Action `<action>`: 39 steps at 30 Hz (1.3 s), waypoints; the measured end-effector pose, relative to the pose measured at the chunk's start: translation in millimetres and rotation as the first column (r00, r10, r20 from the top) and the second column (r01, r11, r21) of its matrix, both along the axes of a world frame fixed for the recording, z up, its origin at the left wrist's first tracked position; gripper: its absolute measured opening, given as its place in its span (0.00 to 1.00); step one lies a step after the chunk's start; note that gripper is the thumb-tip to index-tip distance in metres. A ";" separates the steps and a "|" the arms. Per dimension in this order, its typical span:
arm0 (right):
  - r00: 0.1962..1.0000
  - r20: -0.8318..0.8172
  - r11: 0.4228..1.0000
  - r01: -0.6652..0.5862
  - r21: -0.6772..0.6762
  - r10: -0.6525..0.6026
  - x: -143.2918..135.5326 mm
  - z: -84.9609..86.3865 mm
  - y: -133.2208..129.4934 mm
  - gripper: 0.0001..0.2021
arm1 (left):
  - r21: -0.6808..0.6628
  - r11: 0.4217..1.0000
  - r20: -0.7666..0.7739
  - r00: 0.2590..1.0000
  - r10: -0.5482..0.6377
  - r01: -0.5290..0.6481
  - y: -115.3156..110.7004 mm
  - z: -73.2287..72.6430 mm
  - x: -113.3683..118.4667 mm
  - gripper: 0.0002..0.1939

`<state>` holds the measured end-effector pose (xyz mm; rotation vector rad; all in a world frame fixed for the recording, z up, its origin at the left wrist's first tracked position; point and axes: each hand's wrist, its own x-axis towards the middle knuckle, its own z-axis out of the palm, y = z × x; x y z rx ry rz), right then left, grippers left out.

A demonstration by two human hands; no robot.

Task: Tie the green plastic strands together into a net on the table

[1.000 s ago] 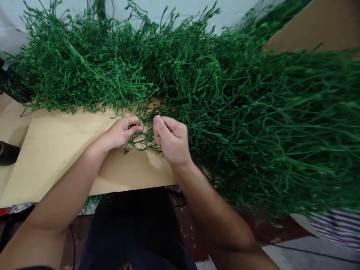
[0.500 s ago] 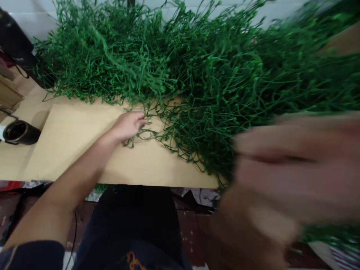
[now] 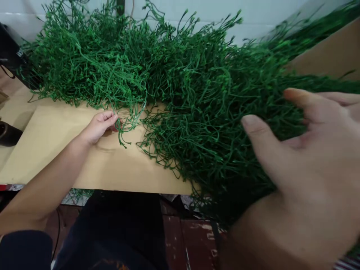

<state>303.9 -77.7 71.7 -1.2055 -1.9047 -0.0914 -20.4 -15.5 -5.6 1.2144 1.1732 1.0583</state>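
My left hand [image 3: 102, 125] is closed in a pinch on a thin green plastic grass sprig [image 3: 123, 129], whose branched ends hang over the cardboard. Close to the camera, my right hand [image 3: 315, 150] has its thumb and forefinger spread, and nothing shows between them. It is in front of a large tangled pile of green plastic grass sprigs [image 3: 202, 138]. The pile runs along the back and widens toward the right. Part of my right hand lies outside the frame.
A tan cardboard sheet [image 3: 112, 168] covers the table's front. At the left are a dark cup [image 3: 9, 134] and a black cylindrical object [image 3: 17, 60]. A cardboard flap [image 3: 332, 52] rises at the back right, before a white wall [image 3: 253, 18].
The view has shifted slightly right. My right hand, blurred and large before, now shows its thumb and forefinger spread. My left hand has turned, and the sprig in its pinch shows clearly.
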 end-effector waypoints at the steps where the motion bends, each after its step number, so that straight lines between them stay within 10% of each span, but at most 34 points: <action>1: 0.991 0.057 0.993 0.116 0.027 -0.118 -7.9 -0.2 3.4 0.24 | -0.010 1.000 0.002 1.000 0.004 -0.004 0.1 0.5 -0.6 0.24; 4: 0.962 0.145 0.972 0.231 0.035 -0.233 -40.6 0.5 10.4 0.20 | -0.009 1.000 0.006 1.000 -0.009 0.009 0.8 0.6 0.1 0.24; 10: 0.969 0.009 0.963 -0.244 -0.118 0.246 -124.0 -16.0 30.5 0.11 | 0.013 0.992 0.015 0.992 -0.127 0.127 0.3 0.1 5.4 0.23; 16: 0.935 -0.204 0.801 -0.353 -0.483 0.289 -175.1 -52.7 64.1 0.06 | 0.106 0.992 0.122 0.989 -0.077 0.064 6.6 0.5 2.5 0.19; 21: 0.858 -0.492 0.748 -0.420 -0.513 0.145 -179.0 -57.6 71.6 0.05 | 0.103 0.994 0.229 0.971 -0.070 0.047 14.0 1.4 0.0 0.12; 32: 0.860 -0.497 0.822 -0.362 -0.439 0.114 -168.3 -71.7 71.5 0.10 | 0.099 0.978 -0.038 0.983 -0.182 0.185 10.7 1.5 5.5 0.09; 39: 0.879 -0.434 0.780 -0.409 -0.474 0.197 -168.9 -74.1 67.8 0.16 | 0.186 0.982 -0.181 0.981 0.063 -0.029 12.4 0.2 13.7 0.07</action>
